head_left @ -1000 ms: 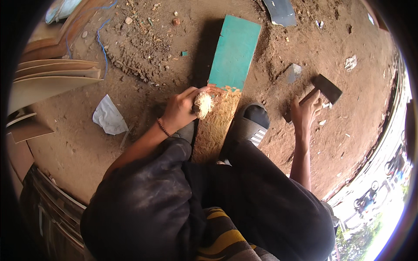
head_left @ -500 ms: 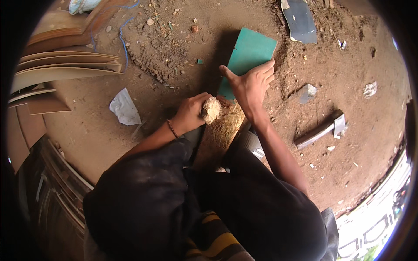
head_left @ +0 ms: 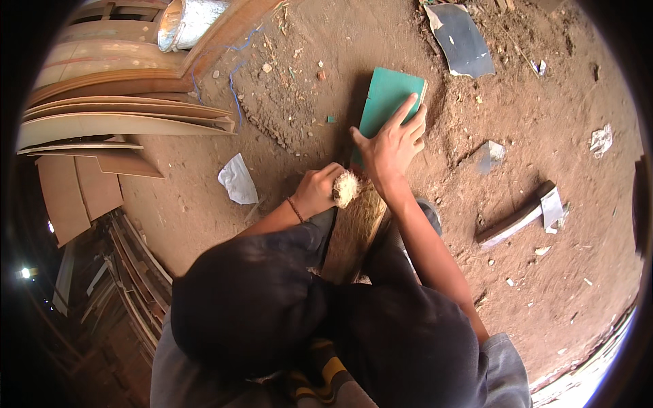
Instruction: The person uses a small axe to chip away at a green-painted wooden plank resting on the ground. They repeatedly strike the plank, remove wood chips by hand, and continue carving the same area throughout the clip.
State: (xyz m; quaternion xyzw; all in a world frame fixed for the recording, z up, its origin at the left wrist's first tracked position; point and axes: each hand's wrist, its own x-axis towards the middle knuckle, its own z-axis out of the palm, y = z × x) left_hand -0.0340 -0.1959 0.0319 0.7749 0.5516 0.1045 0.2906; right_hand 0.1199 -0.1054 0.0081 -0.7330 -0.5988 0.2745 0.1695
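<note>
My left hand (head_left: 317, 192) is closed around an upright wooden handle with a pale, frayed end (head_left: 346, 188) facing up; its lower end is hidden. My right hand (head_left: 394, 151) grips a flat green slab (head_left: 390, 95), thumb at its left edge and fingers spread over its face and right edge. The slab's near end meets the far end of a rough wooden block (head_left: 352, 234), which lies between my legs. Just where the slab and block touch is partly covered by my hands.
On the dirt at the right lies a hatchet (head_left: 522, 216), with a dark sheet scrap (head_left: 462, 41) farther off. White paper (head_left: 238, 179) lies to the left. Stacked thin boards (head_left: 129, 122) and a whitish bucket (head_left: 189, 24) stand at the far left.
The view has shifted, so the surroundings appear farther right. My right index finger now lies across the slab's face rather than along its edge. My left hand keeps its hold on the handle.
</note>
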